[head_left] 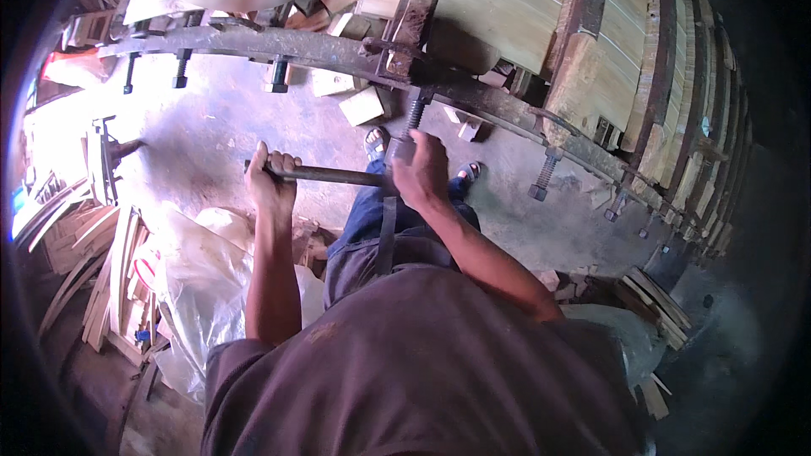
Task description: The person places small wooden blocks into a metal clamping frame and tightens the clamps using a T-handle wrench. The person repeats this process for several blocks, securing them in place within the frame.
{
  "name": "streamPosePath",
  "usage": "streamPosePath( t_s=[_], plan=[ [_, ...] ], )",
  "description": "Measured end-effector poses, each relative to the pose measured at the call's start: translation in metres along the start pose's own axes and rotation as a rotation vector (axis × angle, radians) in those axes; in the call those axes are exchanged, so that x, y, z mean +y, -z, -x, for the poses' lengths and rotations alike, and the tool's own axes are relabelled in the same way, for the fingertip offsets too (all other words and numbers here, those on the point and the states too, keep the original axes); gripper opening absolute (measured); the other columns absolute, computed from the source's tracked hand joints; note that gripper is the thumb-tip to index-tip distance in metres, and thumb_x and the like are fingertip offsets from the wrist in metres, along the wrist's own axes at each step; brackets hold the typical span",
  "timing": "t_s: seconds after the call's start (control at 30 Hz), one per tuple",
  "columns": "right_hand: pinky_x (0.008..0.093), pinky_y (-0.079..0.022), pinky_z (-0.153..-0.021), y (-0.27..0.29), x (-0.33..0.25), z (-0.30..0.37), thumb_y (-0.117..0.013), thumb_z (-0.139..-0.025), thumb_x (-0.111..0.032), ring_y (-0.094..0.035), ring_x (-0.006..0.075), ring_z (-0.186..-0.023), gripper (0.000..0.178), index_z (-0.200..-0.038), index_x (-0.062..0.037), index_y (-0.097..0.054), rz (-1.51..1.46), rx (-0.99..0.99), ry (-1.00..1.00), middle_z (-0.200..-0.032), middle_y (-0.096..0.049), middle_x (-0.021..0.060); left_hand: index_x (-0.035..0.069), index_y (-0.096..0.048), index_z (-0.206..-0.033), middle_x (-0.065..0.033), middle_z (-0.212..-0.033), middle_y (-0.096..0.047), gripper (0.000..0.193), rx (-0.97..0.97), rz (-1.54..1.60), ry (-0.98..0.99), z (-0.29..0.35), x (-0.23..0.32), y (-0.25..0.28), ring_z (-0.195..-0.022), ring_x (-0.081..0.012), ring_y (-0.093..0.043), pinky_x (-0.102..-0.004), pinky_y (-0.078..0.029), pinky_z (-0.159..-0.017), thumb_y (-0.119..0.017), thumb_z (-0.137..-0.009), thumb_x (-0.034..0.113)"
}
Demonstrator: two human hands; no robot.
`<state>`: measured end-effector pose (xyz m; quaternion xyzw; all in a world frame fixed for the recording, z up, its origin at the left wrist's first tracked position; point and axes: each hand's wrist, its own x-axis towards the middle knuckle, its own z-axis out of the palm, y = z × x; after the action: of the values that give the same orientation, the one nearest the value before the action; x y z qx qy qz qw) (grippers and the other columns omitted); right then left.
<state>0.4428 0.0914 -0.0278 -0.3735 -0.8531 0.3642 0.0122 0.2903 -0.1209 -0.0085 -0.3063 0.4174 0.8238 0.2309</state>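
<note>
My left hand (272, 179) is closed around the free end of a long-handled socket wrench (338, 176), whose dark bar lies nearly level in front of my body. At the bar's other end, my right hand (422, 171) wraps the wrench's thick grey head and partly hides it. Just above that head, a threaded clamp screw (416, 114) comes down from a long metal rail (338, 54). The head appears to be fitted over the screw's lower end, though my fingers cover the join.
More clamp screws (541, 179) hang along the rail on both sides. Pale wooden boards (498, 4) lie clamped between dark bars at the upper right. Curved wood strips (110, 270) and a clear plastic sheet (198, 266) are at left. Wood offcuts (363, 106) lie on the floor under the rail.
</note>
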Motion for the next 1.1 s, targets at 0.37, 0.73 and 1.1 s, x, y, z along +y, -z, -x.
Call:
streamPosePath(
  t_s=[0.37,0.73,1.1],
  plan=[
    [0.0289,-0.052,-0.067,0.135,-0.07,-0.004,-0.068,-0.084,-0.026,-0.066,0.0126,-0.071,0.026,-0.091,-0.0022,-0.074,-0.44,-1.228,0.774,-0.08,-0.073,0.0079,0.004,-0.065,-0.09,-0.0083,-0.083,-0.066,0.007,-0.593,-1.25,-0.462,0.206,-0.125,-0.091,-0.074,-0.0174,-0.062,-0.0311,-0.051,-0.067,-0.065,-0.084,0.007],
    [0.0381,-0.05,-0.093,0.162,0.164,0.097,-0.06,-0.091,-0.02,-0.066,0.0308,-0.106,0.031,-0.114,0.0002,-0.064,-0.491,-0.002,0.042,-0.109,-0.068,0.0193,0.008,-0.069,-0.097,-0.0161,-0.095,-0.069,0.029,-1.362,-1.888,-0.435,0.094,-0.373,-0.043,-0.094,-0.0305,-0.066,-0.0401,-0.053,-0.082,-0.072,-0.074,0.027],
    [0.0422,-0.052,-0.081,0.047,0.241,0.065,-0.049,-0.098,-0.037,-0.067,0.035,-0.091,0.035,-0.098,-0.008,-0.069,-0.31,0.179,-0.374,-0.097,-0.069,0.0177,0.007,-0.07,-0.096,-0.0121,-0.107,-0.066,0.03,-1.496,-1.788,-0.6,0.083,-0.332,-0.09,-0.106,-0.0339,-0.059,-0.0422,-0.05,-0.09,-0.075,-0.068,0.018]
  ],
)
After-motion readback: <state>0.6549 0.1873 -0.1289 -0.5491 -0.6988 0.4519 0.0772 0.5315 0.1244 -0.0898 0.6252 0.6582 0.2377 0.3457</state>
